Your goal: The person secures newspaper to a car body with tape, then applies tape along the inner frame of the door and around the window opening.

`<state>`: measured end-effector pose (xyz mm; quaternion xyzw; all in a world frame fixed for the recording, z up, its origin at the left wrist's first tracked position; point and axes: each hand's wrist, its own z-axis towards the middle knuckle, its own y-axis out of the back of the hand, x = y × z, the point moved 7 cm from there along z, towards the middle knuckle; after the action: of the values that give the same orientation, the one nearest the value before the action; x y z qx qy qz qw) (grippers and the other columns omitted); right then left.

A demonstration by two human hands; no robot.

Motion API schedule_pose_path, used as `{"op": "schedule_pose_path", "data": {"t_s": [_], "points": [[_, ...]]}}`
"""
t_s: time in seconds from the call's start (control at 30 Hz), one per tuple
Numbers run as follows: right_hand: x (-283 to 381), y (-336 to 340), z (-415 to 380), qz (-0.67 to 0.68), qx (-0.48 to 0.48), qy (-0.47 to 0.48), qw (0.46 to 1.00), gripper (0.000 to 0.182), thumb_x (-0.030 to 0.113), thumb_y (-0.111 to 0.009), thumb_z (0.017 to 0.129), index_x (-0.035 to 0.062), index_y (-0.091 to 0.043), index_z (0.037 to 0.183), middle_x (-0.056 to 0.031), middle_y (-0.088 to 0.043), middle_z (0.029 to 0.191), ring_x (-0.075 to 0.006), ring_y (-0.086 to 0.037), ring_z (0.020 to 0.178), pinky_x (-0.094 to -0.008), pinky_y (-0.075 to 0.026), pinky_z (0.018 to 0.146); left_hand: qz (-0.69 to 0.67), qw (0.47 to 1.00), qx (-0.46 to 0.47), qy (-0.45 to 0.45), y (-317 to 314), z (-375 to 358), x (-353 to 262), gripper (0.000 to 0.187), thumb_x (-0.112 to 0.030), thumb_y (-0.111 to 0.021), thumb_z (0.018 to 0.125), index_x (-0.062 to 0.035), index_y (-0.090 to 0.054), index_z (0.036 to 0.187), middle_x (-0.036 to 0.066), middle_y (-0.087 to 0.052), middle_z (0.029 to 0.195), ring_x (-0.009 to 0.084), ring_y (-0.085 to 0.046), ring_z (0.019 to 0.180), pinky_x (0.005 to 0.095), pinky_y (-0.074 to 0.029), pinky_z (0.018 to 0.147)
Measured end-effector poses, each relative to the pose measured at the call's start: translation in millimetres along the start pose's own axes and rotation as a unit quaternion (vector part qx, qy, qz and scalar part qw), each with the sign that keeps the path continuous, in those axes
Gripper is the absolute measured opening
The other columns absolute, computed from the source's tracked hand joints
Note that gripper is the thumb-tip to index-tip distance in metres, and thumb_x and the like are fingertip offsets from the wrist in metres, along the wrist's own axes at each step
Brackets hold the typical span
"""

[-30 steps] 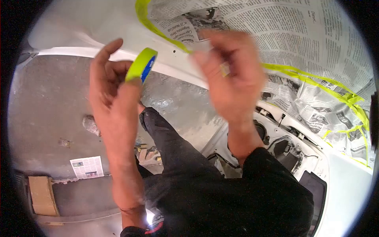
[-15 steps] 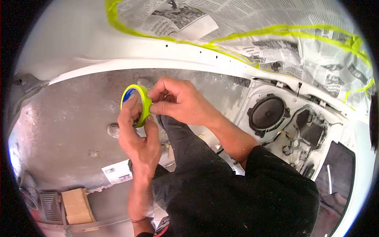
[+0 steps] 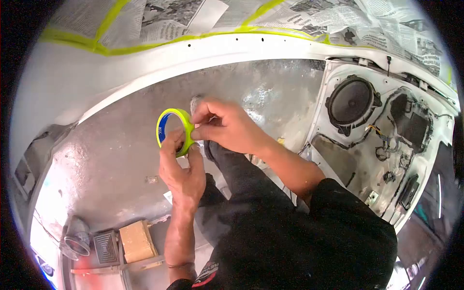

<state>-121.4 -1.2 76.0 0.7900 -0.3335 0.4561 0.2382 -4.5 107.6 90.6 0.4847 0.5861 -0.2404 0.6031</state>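
A roll of yellow-green tape (image 3: 188, 126) with a blue inner core is held upright over the grey floor. My left hand (image 3: 181, 171) grips it from below, with fingers through the ring and the thumb on its outer side. On the roll's right edge, my right hand (image 3: 224, 125) is closed, thumb and forefinger pinched together at the tape's surface. Whether a tape end lies between those fingertips is too small to tell.
Newspaper sheets (image 3: 169, 17) edged with yellow-green tape cover the top of the white body panel (image 3: 203, 52). An opened door with a round speaker (image 3: 352, 100) stands at right. A cardboard box (image 3: 137, 241) and a metal cone (image 3: 77, 237) lie lower left.
The view has shifted, bringing more of the door and the lower-left objects into sight. Both hands and the roll appear slightly further right, with the grip much the same.
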Motion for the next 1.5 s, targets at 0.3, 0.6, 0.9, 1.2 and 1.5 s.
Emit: {"op": "schedule_pose_path", "data": {"t_s": [0.3, 0.6, 0.9, 1.2, 1.5], "points": [[10.5, 55.6, 7.5, -0.120, -0.016, 0.101, 0.988, 0.022, -0.003, -0.076, 0.086, 0.0010, -0.070, 0.107, -0.0085, -0.071, 0.092, -0.0153, -0.071, 0.084, -0.0281, -0.056, 0.073, 0.046, 0.998, 0.038, 0.000, -42.6, 20.6, -15.7, 0.045, 0.007, -0.064, 0.088, 0.0002, -0.054, 0.131, 0.016, -0.064, 0.118, 0.0251, -0.068, 0.107, 0.0372, -0.056, 0.093], [5.8, 72.4, 19.3, -0.113, -0.005, 0.114, 0.987, 0.030, -0.005, -0.066, 0.088, 0.0012, -0.060, 0.117, -0.0130, -0.068, 0.086, -0.0213, -0.069, 0.076, -0.0340, -0.056, 0.071, 0.101, 0.988, 0.092, -0.076, -66.4, 53.4, -39.3, 0.047, 0.011, -0.062, 0.083, -0.0020, -0.056, 0.128, 0.020, -0.069, 0.105, 0.0413, -0.067, 0.093, 0.0478, -0.054, 0.080], [3.0, 88.2, -0.4, 0.094, -0.101, 0.082, 0.987, 0.028, -0.001, -0.058, 0.093, 0.0020, -0.056, 0.120, -0.0078, -0.060, 0.098, -0.0153, -0.059, 0.087, -0.0316, -0.050, 0.076, 0.174, 0.972, 0.154, -0.043, -58.5, 74.7, -53.6, 0.035, -0.009, -0.071, 0.090, 0.0010, -0.061, 0.122, 0.017, -0.064, 0.077, 0.0357, -0.065, 0.070, 0.0467, -0.051, 0.074], [11.9, 70.4, -35.2, 0.279, -0.247, 0.190, 0.908, 0.030, 0.001, -0.064, 0.096, 0.0028, -0.053, 0.124, -0.0051, -0.059, 0.099, -0.0100, -0.056, 0.076, -0.0270, -0.050, 0.066, 0.308, 0.904, 0.189, -0.229, -16.3, 102.7, -54.0, 0.026, -0.009, -0.070, 0.085, -0.0002, -0.065, 0.109, 0.009, -0.062, 0.071, 0.0288, -0.060, 0.063, 0.0432, -0.046, 0.078], [74.0, 41.6, -24.5, -0.270, -0.351, 0.184, 0.877, 0.050, 0.017, -0.077, 0.088, 0.0035, -0.060, 0.132, -0.0085, -0.066, 0.103, -0.0252, -0.062, 0.097, -0.0404, -0.050, 0.087, 0.381, 0.823, 0.205, -0.367, 0.5, 91.3, -77.0, 0.032, -0.014, -0.075, 0.087, 0.0002, -0.065, 0.113, 0.006, -0.061, 0.071, 0.0215, -0.060, 0.062, 0.0371, -0.044, 0.072]]}}
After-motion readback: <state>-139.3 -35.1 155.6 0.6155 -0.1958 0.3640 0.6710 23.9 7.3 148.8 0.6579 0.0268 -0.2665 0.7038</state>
